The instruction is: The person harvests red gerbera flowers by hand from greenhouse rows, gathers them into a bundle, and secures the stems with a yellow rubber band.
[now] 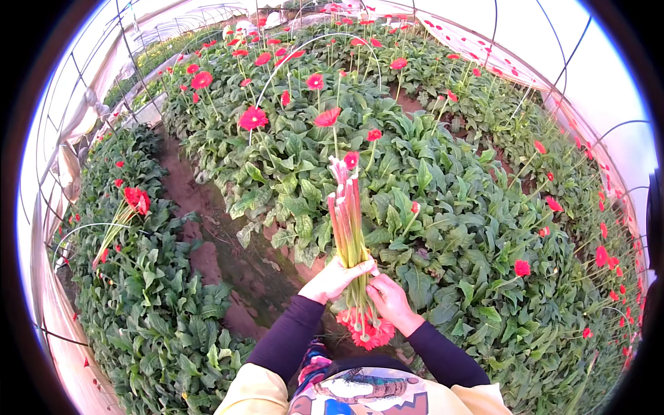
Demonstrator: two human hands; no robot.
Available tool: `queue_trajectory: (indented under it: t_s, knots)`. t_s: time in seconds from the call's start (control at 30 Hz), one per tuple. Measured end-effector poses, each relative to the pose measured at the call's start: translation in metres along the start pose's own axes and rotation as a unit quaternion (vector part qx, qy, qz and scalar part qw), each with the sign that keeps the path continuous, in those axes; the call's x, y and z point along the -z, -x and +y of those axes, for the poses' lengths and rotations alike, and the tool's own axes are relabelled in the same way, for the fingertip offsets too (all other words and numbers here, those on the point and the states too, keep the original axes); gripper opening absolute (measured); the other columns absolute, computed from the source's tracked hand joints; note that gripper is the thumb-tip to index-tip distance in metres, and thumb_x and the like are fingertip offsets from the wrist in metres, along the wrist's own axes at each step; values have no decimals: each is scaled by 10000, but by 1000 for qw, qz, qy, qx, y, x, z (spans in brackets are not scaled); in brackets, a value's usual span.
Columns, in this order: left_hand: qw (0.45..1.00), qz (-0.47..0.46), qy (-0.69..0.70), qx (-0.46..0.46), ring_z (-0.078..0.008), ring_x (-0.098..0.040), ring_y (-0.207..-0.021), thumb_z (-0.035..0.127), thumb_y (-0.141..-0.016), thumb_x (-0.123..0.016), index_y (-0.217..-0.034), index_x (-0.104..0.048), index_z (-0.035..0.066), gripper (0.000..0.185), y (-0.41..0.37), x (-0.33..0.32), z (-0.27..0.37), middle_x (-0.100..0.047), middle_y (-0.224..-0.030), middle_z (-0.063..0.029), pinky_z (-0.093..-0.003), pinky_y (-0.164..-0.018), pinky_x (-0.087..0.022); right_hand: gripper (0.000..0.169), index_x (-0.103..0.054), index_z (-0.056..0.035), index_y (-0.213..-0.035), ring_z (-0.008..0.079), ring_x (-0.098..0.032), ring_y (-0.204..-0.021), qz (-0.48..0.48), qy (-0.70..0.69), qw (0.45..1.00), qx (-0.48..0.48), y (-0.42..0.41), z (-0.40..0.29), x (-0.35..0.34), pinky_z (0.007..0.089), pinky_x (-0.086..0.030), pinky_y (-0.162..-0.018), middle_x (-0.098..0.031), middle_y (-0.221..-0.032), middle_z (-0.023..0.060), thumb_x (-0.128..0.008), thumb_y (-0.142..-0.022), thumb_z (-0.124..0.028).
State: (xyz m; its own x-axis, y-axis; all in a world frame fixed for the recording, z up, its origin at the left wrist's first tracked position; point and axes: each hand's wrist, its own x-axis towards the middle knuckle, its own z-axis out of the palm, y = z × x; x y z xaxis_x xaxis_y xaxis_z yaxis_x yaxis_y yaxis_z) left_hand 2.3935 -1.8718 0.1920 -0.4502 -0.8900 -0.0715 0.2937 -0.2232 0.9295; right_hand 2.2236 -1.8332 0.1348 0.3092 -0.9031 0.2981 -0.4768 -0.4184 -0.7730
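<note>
A bunch of red gerbera daisies (367,331) hangs upside down in front of my body, flower heads low and the pinkish cut stem ends pointing up and away. My left hand (334,279) is closed around the stems near the middle of the bunch, its thumb across them. On the right side, my right hand (390,301) touches the stems just below, fingers bent at the bunch's edge. A small yellowish band or loop shows by the fingertips at the stems; its exact form is unclear. How firmly the right fingers grip cannot be told.
Leafy gerbera beds (441,207) with standing red blooms lie ahead and right. A bare soil path (207,228) runs up the left side. Another cut gerbera bunch (136,200) rests on the left bed. Thin white hoops (264,85) arch over the plants; plastic sheeting (78,358) borders the beds.
</note>
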Motion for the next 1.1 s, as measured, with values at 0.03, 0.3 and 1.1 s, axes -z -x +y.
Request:
queue_trajectory:
  t_s: [0.03, 0.3, 1.1]
  knots:
    - [1000, -11, -2, -4, -124, -559, -791, 196, -861, -587, -887, -538, 49, 157, -2, 19, 6, -585, -802, -25, -280, -750, -446, 117, -580, -30, -868, 306, -557, -742, -20, -4, 1000, 2, -17, -5, -12, 369, -447, -640, -545, -794, 115, -577, -820, -136]
    - [992, -77, -52, 83, -129, -552, -683, 234, -872, -570, -853, -520, 43, 199, -7, 136, 42, -542, -701, -17, -284, -681, -465, 521, -412, -38, -1285, 218, -505, -1102, -51, -261, 960, -92, -160, -53, 4, 324, -381, -932, -547, -1167, 134, -420, -917, -406]
    - [963, -14, -113, 244, -111, -502, -508, 225, -850, -607, -802, -542, 54, 189, -66, 268, 81, -528, -605, -11, -253, -491, -438, 179, -529, -102, -1062, 90, -561, -728, 170, -399, 817, -379, -247, 91, -142, 243, -450, -618, -597, -866, 5, -443, -931, -188]
